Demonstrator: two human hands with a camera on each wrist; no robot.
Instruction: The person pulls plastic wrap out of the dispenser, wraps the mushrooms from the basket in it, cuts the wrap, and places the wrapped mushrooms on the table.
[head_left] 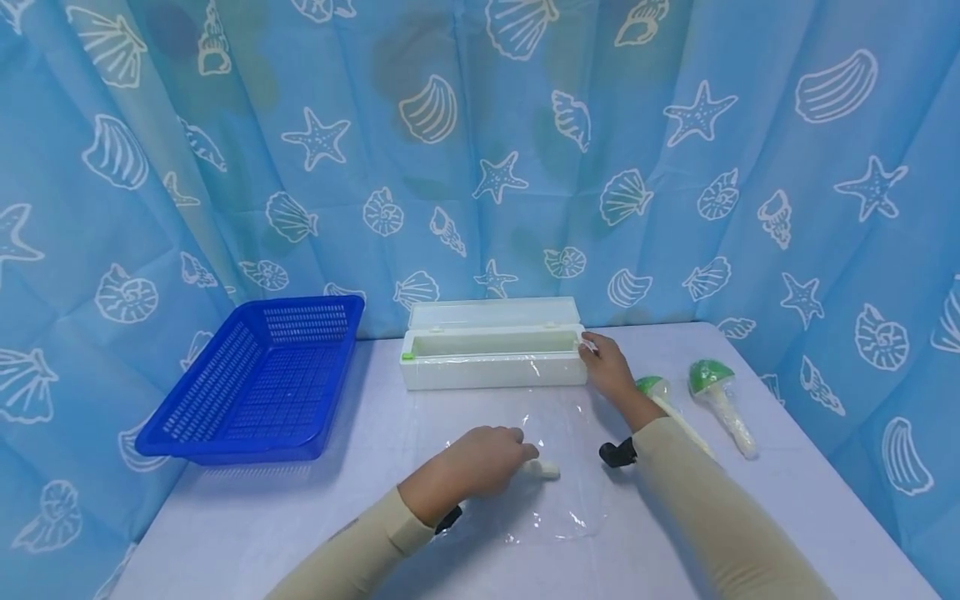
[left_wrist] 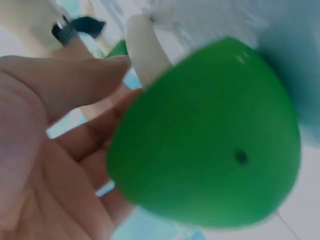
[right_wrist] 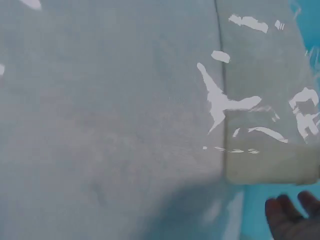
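My left hand (head_left: 483, 460) holds a toy-like mushroom with a smooth green cap (left_wrist: 210, 145) and a white stem (head_left: 546, 471). Below it, a sheet of clear plastic wrap (head_left: 551, 512) spreads over the table from a white wrap dispenser (head_left: 495, 375), whose lid (head_left: 495, 312) stands raised. At the dispenser's right end is my right hand (head_left: 611, 367), its fingers loosely bent by the corner; in the right wrist view its fingertips (right_wrist: 285, 205) show just beyond the box end. Whether they touch the film is unclear.
Two film-covered green mushrooms lie on the right: one (head_left: 723, 408) in full view, another (head_left: 651, 386) partly behind my right arm. A blue plastic basket (head_left: 330, 417) stands on the left. A shell-print curtain (head_left: 450, 183) hangs behind the white table (head_left: 795, 533).
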